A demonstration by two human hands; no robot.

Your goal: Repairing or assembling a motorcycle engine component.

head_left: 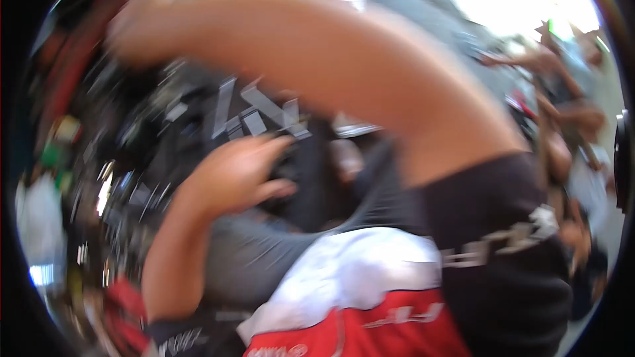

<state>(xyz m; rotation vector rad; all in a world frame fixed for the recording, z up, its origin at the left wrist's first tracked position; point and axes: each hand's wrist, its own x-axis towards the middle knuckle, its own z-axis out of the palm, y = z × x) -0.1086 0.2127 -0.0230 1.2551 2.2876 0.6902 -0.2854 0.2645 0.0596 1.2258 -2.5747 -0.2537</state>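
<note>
My left hand [245, 175] is raised at the middle left, thumb and fingers apart, over or against a dark object [297, 172] whose shape is blurred. Just beyond it lie several grey flat, angular pieces [254, 119] on a dark background. My right arm sweeps across the upper middle, so that my right hand [142, 30] is at the upper left among blurred clutter; its fingers are smeared by motion and I cannot tell what, if anything, it holds.
Dark, cluttered items [165, 145] fill the left side, with a red curved bar [63, 86] at the edge and a white bag-like shape [40, 218] lower down. Several other people [555, 79] are along the right side, beside a grey floor [430, 6].
</note>
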